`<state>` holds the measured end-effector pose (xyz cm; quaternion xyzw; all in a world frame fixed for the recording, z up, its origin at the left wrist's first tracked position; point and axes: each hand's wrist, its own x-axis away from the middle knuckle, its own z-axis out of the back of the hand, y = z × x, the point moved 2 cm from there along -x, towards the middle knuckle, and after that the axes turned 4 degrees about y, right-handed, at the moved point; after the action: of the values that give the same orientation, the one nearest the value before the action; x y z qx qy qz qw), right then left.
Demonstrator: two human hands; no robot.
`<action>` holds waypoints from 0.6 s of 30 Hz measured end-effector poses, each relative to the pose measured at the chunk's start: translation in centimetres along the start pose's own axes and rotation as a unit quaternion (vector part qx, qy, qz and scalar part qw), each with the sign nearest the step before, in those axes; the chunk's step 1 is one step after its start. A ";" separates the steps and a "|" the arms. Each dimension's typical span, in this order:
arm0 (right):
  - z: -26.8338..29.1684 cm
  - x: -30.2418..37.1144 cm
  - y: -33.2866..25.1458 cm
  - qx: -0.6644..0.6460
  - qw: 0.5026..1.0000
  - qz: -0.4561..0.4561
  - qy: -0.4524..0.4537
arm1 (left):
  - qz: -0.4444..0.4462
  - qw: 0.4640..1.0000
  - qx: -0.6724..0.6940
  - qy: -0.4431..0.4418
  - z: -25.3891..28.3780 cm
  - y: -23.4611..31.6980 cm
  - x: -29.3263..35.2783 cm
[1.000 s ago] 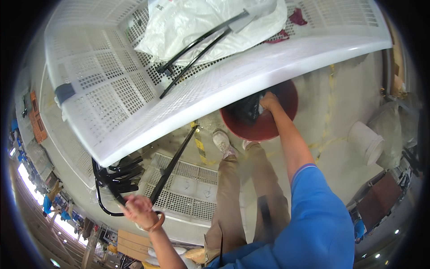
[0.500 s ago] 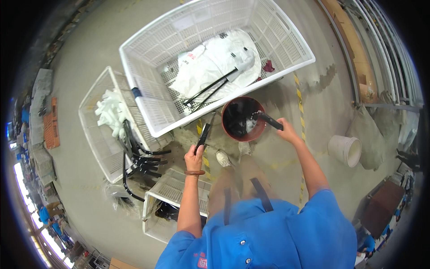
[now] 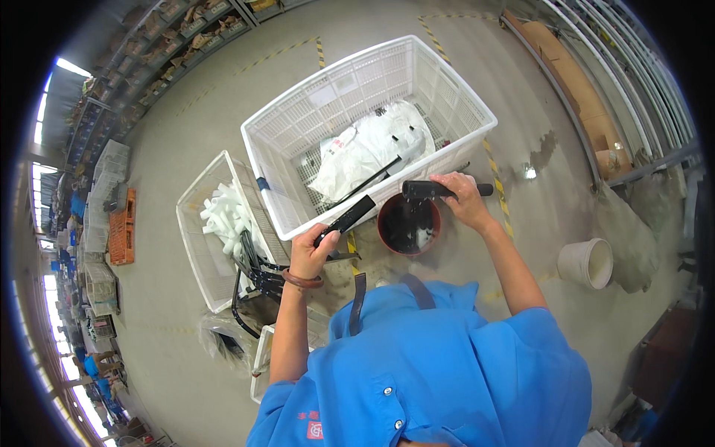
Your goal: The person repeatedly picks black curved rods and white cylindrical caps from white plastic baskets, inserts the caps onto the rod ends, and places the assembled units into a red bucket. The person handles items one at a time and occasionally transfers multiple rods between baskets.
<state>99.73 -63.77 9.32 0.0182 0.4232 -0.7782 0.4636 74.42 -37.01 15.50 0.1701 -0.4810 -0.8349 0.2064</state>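
Observation:
My left hand (image 3: 307, 252) is closed round a black tube (image 3: 350, 219), which slants up to the right with a shiny wet-looking side. My right hand (image 3: 463, 197) grips a thicker black sleeve-like tube (image 3: 425, 190) lying almost level, its other end sticking out past my fingers. Its left end is over the rim of a reddish-brown bucket (image 3: 382, 237). Inside the bucket are dark pieces and some whitish foam or liquid (image 3: 421, 237), too unclear to name.
Beyond the bucket stands a big white slatted crate (image 3: 257, 160) with a white sack (image 3: 372, 149) and black rods. At left, another crate (image 3: 195, 257) holds white foam tubes (image 3: 226, 214) and bent black frames (image 3: 257, 277). A whitish bucket (image 3: 586, 264) lies right, near metal racks (image 3: 640, 82).
My right hand has lifted its black tube up out of the bucket and turned it level. The left hand has risen with its tube. The view has tilted up.

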 end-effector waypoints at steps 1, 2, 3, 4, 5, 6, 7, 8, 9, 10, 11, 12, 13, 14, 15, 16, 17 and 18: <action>0.3 -0.2 -0.1 0.001 1.000 0.007 -0.005 | -0.004 1.000 0.003 -0.002 -0.1 0.4 -0.1; 0.5 -0.5 -0.3 0.000 1.000 0.013 -0.012 | -0.010 1.000 -0.006 -0.001 -0.2 0.7 0.0; 0.7 -0.7 -0.5 -0.005 0.999 0.032 -0.007 | -0.013 1.000 -0.022 0.003 -0.4 1.0 0.0; 0.8 -1.0 -0.8 -0.010 0.999 0.050 -0.004 | -0.016 1.000 -0.015 -0.001 -0.7 1.3 0.0; 0.8 -1.2 -1.0 -0.021 0.997 0.068 0.010 | -0.021 1.000 -0.013 -0.003 -1.0 1.5 0.0; 0.8 -1.4 -1.2 -0.008 0.998 0.066 -0.004 | -0.025 1.000 -0.011 -0.004 -1.3 1.7 0.0; 0.8 -1.5 -1.4 -0.003 0.998 0.065 -0.009 | -0.027 1.000 -0.005 -0.007 -1.6 1.8 0.0; 0.8 -1.6 -1.5 0.002 0.997 0.070 -0.021 | -0.039 0.999 -0.018 -0.013 -1.7 2.0 0.0; 0.9 -1.7 -1.6 0.001 0.998 0.066 -0.019 | -0.033 0.999 -0.024 -0.006 -1.8 2.1 0.0; 1.0 -1.8 -1.6 0.002 0.997 0.067 -0.023 | -0.027 0.999 -0.028 0.000 -1.8 2.2 0.1; 1.1 -1.8 -1.6 0.001 0.997 0.072 -0.031 | -0.021 0.999 -0.033 0.005 -1.7 2.2 0.2; 1.3 -1.9 -1.4 0.007 0.998 0.061 -0.028 | -0.020 1.000 -0.013 0.019 -1.5 2.3 0.2; 1.4 -1.9 -1.2 0.012 0.998 0.055 -0.027 | -0.005 1.000 -0.012 0.018 -1.4 2.2 0.4; 1.5 -2.0 -0.9 0.017 0.999 0.036 -0.019 | 0.001 1.000 -0.012 0.018 -1.2 2.2 0.5; 1.6 -2.0 -0.7 0.014 0.998 0.053 -0.028 | 0.008 1.000 -0.011 0.017 -1.1 2.2 0.7; 1.5 -2.0 -0.5 0.011 0.998 0.057 -0.030 | 0.001 1.000 -0.017 0.017 -1.0 2.2 0.8; 1.5 -2.0 -0.2 0.008 0.998 0.060 -0.032 | 0.009 1.000 -0.020 0.011 -1.0 2.2 1.0; 1.3 -2.0 0.0 0.007 0.997 0.068 -0.033 | 0.015 1.000 -0.022 0.005 -1.0 2.2 1.1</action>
<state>101.36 -63.22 11.06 0.0246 0.3997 -0.7483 0.5288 74.37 -39.26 16.85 0.1619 -0.4638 -0.8415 0.2250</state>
